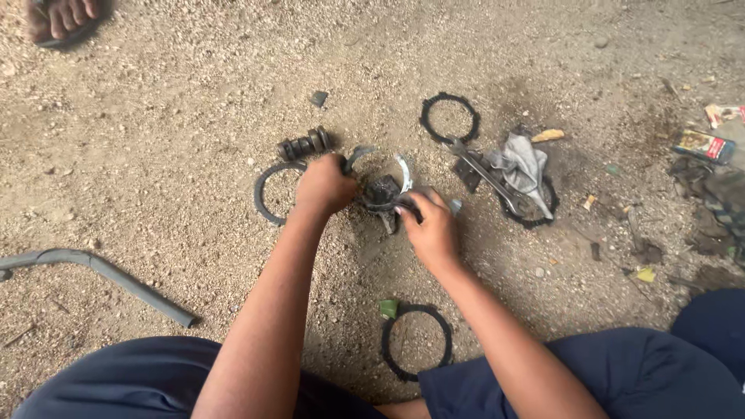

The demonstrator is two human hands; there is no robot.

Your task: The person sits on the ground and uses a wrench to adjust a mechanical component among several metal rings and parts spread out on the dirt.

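Head view, looking down on gravelly ground with both forearms reaching forward from the lower edge. At centre lies a dark, greasy round metal part with a pale curved rim visible at its 1 o'clock side. Left hand, at 9 o'clock of the part, is closed in a fist around a thin metal piece that arcs over the part's top; what the fingers press inside the fist cannot be told. Right hand, at 4 o'clock of the part, has its fingers curled and pinched on the part's dark edge.

Surrounding items: a thin grey ring at 9 o'clock, touching the left hand's outline; a short ribbed dark cylinder at 11 o'clock; a toothed black ring at 1 o'clock; a grey rag at 3 o'clock, draped over a wrench and a second toothed ring; another black ring at 6 o'clock, between the forearms. A bent grey pipe lies at far 8 o'clock. Another person's sandalled foot shows at the top-left corner.
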